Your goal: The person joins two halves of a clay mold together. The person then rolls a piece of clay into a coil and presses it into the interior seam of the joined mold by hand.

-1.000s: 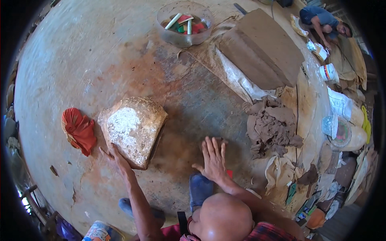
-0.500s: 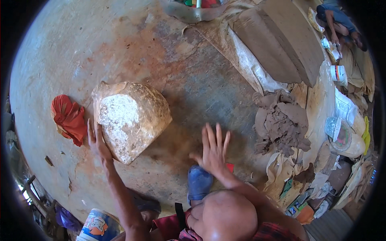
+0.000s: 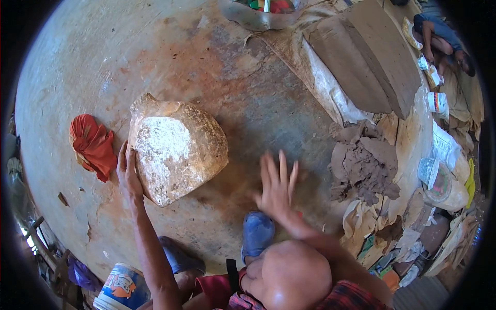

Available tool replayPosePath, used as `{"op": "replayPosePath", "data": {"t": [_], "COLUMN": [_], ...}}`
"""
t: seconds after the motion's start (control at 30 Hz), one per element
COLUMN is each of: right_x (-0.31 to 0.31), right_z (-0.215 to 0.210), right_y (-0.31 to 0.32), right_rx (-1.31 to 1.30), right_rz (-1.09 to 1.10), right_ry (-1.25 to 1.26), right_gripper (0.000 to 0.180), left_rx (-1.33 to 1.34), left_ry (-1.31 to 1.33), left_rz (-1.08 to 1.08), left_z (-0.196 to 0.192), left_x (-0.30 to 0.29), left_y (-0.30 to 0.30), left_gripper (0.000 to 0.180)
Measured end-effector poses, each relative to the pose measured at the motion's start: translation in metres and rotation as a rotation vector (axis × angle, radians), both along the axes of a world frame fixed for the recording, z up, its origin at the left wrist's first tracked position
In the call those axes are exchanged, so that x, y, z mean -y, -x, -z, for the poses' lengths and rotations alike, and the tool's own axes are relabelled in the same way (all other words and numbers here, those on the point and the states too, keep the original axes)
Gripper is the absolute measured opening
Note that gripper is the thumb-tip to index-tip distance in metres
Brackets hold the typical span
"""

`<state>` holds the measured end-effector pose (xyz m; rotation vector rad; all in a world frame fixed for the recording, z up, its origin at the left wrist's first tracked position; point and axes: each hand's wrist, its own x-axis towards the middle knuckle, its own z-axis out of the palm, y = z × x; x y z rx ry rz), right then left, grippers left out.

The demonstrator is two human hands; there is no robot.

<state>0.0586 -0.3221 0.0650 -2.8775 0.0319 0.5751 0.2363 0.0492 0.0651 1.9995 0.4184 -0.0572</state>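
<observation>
A large, heavy-looking rounded form [image 3: 204, 147], brown and mottled with a chalky white patch on top, stands on the floor at left of centre. My left hand [image 3: 128, 173] lies against its left lower side, fingers stretched along the surface. To the right of the form, my right hand [image 3: 278, 188] hangs over the dark, stained floor with its fingers spread and nothing in it. A bundled red cloth [image 3: 93, 147] lies just left of my left hand. Further right sits a lumpy heap of brown wet clay [image 3: 364, 163].
Big slabs of clay [image 3: 361, 57] rest on a sheet at the upper right. Near my blue shoes [image 3: 257, 231] a blue and white bucket [image 3: 124, 287] stands at lower left. Tubs, sacks and scraps line the right side, where another person [image 3: 439, 39] bends far off.
The whole view has shifted slightly. My right hand has moved a little, its fingers still spread. My left hand stays against the rounded form.
</observation>
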Motion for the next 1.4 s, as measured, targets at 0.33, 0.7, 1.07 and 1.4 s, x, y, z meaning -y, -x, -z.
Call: {"op": "replayPosePath", "data": {"t": [0.33, 0.7, 1.07, 1.4], "right_x": [0.075, 0.019, 0.004, 0.131], "right_z": [0.039, 0.01, 0.013, 0.041], "right_y": [-0.161, -0.008, 0.051, -0.13], "right_rx": [0.576, 0.106, 0.209, 0.637], "right_rz": [0.276, -0.019, 0.247, 0.254], "right_ry": [0.208, 0.065, -0.024, 0.31], "right_gripper": [0.089, 0.104, 0.111, 0.102], "left_rx": [0.004, 0.054, 0.041, -0.023], "left_ry": [0.022, 0.091, 0.047, -0.087], "left_rz": [0.052, 0.011, 0.023, 0.02], "left_z": [0.01, 0.013, 0.008, 0.01], "left_x": [0.013, 0.008, 0.001, 0.022], "left_y": [-0.004, -0.003, 0.002, 0.012], "left_gripper": [0.053, 0.052, 0.052, 0.059]}}
